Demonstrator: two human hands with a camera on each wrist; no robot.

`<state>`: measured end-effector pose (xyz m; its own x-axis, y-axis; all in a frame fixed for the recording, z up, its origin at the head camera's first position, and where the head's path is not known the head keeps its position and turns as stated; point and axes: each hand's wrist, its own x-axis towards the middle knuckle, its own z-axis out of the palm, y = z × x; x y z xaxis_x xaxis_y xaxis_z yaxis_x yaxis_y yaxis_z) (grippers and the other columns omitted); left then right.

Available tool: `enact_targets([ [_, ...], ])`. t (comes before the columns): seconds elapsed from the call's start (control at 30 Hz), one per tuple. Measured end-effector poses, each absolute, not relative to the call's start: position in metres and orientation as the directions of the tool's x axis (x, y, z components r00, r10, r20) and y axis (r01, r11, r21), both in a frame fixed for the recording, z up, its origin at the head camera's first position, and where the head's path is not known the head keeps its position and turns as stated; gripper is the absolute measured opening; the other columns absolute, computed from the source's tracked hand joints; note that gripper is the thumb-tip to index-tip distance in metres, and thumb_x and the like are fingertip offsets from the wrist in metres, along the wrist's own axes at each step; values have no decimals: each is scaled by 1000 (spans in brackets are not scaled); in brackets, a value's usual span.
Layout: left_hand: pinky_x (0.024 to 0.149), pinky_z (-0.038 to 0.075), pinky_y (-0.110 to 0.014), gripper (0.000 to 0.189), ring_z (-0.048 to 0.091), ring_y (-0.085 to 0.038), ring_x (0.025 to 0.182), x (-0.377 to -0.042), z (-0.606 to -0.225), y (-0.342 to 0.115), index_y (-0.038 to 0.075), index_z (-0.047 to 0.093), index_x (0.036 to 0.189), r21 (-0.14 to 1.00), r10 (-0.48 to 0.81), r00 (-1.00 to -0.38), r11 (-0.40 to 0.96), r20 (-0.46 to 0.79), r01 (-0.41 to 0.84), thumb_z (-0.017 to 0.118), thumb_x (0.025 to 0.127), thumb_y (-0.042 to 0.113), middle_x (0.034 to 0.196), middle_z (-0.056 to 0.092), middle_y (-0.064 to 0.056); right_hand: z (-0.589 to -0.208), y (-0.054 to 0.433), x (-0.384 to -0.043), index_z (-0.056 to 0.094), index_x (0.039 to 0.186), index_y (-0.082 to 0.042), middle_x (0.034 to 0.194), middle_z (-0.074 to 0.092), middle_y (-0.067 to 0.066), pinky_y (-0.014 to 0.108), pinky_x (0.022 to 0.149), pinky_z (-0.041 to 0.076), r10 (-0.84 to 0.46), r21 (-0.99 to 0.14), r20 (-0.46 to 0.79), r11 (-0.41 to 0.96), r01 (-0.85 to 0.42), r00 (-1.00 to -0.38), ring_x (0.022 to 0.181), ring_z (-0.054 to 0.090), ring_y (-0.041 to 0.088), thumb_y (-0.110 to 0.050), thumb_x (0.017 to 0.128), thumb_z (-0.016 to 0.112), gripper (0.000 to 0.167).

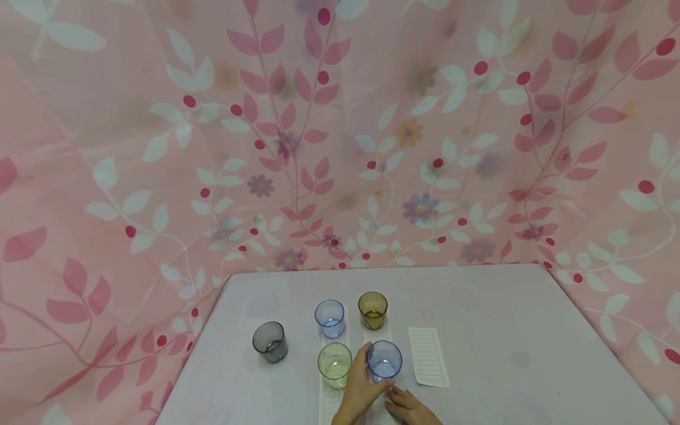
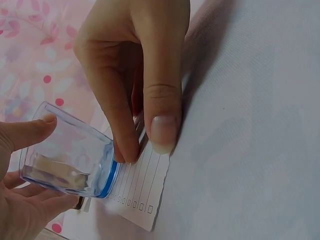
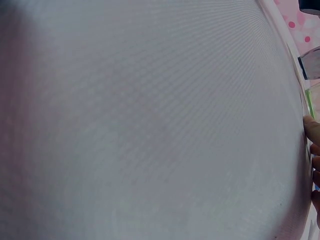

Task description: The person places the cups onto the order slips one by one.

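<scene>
My left hand [image 1: 361, 385] holds a clear blue glass [image 1: 385, 359] round its side, thumb on one side and fingers on the other. The left wrist view shows that glass [image 2: 75, 155] standing bottom down, its base at a ruled paper strip [image 2: 145, 187]. At the foot of the glass, my right hand [image 1: 408, 407] touches the strip with its thumb and fingertips, thumb by the strip's edge in the left wrist view. A green glass [image 1: 336, 367] stands just left of my left hand on another paper strip [image 1: 330, 407]. Fingers [image 3: 314, 131] show at the right wrist view's edge.
Behind stand a second blue glass [image 1: 330, 319] and an amber glass [image 1: 373, 310], with paper strips below them. A dark grey glass [image 1: 270, 342] stands off to the left. Right of my hands lies a printed paper slip [image 1: 428, 357]. A floral curtain [image 1: 340, 147] surrounds the white-covered table [image 1: 504, 330].
</scene>
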<state>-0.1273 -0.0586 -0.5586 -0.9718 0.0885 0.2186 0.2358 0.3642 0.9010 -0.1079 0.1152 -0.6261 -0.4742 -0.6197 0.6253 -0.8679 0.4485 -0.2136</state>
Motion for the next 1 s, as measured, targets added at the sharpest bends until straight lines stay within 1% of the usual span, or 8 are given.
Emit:
enact_targets([
  [0.07,92,48,-47,80,50,-46,115,-127,-559,-59,-12,41,130,907,92,-972,348,216,235,83,64,4,127,50,-29,-625,115,-107,70,103,1,113,66,16,38,75,56,-623,-214,622,448,-868,-474,132,31,7,-51,89,57,55],
  [0.17,91,49,-47,79,50,-45,115,-126,-559,-60,-12,42,130,905,91,-971,352,220,238,84,64,5,127,50,-30,-624,115,-107,71,102,0,112,66,16,38,75,56,-619,-218,618,457,-862,-484,128,41,12,-51,88,58,55],
  [0.3,90,49,-48,79,51,-45,114,-125,-558,-63,-12,42,128,895,90,-970,375,225,243,85,64,7,126,51,-30,-625,115,-106,71,101,0,111,66,16,39,74,57,-618,-233,602,468,-852,-505,116,54,20,-50,86,60,54],
  [0.4,90,49,-48,79,51,-45,114,-125,-558,-64,-13,43,128,892,93,-971,383,222,241,85,64,8,126,50,-31,-625,115,-106,71,101,0,111,66,16,39,74,57,-623,-239,590,473,-848,-513,111,58,23,-50,86,61,54],
  [0.7,88,50,-48,80,52,-46,112,-127,-558,-64,-14,42,129,888,109,-967,384,229,253,84,65,8,127,50,-33,-623,115,-107,71,102,0,111,66,17,39,75,56,-637,-239,570,476,-846,-519,109,59,25,-52,86,60,55],
  [0.87,89,50,-47,81,53,-45,113,-127,-558,-64,-13,42,129,883,102,-968,396,231,252,85,64,8,127,51,-31,-621,115,-107,71,102,0,111,67,17,39,75,57,-640,-246,557,481,-841,-529,109,60,26,-52,86,60,56],
  [1.0,91,49,-46,80,52,-46,114,-127,-558,-63,-13,42,129,890,104,-968,381,228,251,84,64,6,127,50,-32,-620,114,-106,71,103,0,112,66,17,39,76,56,-643,-254,549,480,-840,-534,111,59,24,-52,86,60,55],
])
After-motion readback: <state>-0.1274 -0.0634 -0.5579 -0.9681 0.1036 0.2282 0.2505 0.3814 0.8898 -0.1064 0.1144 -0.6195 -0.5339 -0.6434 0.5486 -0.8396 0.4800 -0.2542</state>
